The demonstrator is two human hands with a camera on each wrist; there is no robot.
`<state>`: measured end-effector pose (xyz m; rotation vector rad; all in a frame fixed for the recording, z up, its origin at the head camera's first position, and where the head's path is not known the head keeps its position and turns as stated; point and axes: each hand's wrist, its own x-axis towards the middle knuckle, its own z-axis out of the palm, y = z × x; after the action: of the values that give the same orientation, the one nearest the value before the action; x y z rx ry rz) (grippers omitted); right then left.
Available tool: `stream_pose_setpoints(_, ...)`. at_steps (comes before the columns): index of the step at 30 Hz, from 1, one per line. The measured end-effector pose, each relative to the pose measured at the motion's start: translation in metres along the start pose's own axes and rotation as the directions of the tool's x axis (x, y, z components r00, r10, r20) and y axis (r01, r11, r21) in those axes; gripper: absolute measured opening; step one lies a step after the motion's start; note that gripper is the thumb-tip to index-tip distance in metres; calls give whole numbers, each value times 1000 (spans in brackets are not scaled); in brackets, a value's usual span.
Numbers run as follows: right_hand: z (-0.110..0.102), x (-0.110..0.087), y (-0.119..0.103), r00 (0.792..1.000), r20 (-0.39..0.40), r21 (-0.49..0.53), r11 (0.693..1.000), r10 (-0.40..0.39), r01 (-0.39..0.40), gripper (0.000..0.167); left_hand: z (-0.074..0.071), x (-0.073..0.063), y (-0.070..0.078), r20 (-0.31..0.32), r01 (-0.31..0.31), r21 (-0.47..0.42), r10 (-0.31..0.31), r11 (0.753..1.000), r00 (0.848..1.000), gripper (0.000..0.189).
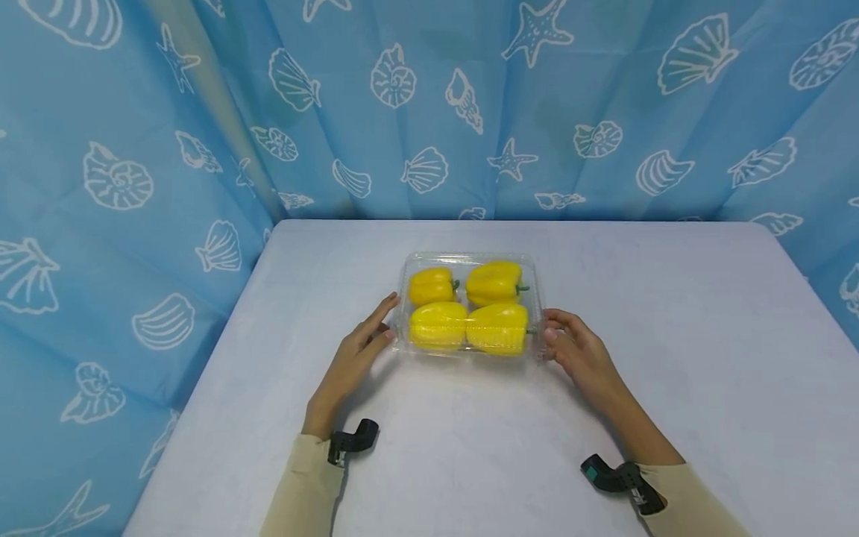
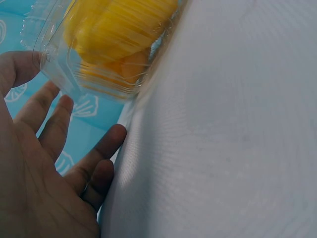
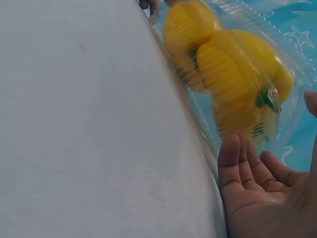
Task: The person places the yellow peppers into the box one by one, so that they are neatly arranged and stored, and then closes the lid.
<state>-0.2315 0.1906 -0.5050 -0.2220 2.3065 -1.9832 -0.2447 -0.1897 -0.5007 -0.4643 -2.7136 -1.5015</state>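
Note:
Several yellow bell peppers (image 1: pixel 496 283) with green stems lie inside a clear plastic clamshell container (image 1: pixel 470 258), its lid down over them. At its left side is my left hand (image 1: pixel 357 350). In the left wrist view the thumb (image 2: pixel 24 68) touches the plastic edge, and the other fingers spread loosely beside it. My right hand (image 1: pixel 582 359) is at the right side. In the right wrist view its fingertips (image 3: pixel 230 148) meet the container's lower end, fingers mostly straight, the thumb near the rim. Neither hand curls round the container.
The container stands on a white-covered table (image 1: pixel 463 447), nearer the far edge than the front. A blue curtain (image 1: pixel 429 112) with white shells and starfish hangs behind and at the left. Each wrist carries a black camera mount (image 1: pixel 352 440).

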Motion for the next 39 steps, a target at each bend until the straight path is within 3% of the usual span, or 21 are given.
stream_pose_setpoints(4, 1, -8, -3, 999, 37, 48, 999, 16, -18, 42, 1, 0, -1, -5, 8, 5, -8, 1000, 1000, 52)
stream_pose_setpoints(11, -2, -14, -7, 996, 92, -25, 1000, -11, 13, 35, 1, -2, -1, -12, 20, 5, -20, 1000, 1000, 52)
stream_pose_setpoints(17, -3, -16, -12, 970, 235, 95, 992, 55, -80, 44, 1, -1, -2, -13, 8, 12, -8, 1000, 1000, 51)
stream_pose_setpoints(22, -5, -17, -9, 955, 287, 206, 969, 71, -134, 36, 1, -1, -1, -8, -1, -11, 1, 1000, 1000, 50)
stream_pose_setpoints(28, -4, -16, -5, 958, 272, 219, 963, 92, -155, 31, 1, 0, -1, -2, -8, -20, 8, 1000, 1000, 50)
stream_pose_setpoints(39, 2, -16, -6, 980, 187, 170, 980, 72, -104, 26, 1, 1, 0, -2, 4, 3, -4, 1000, 1000, 50)
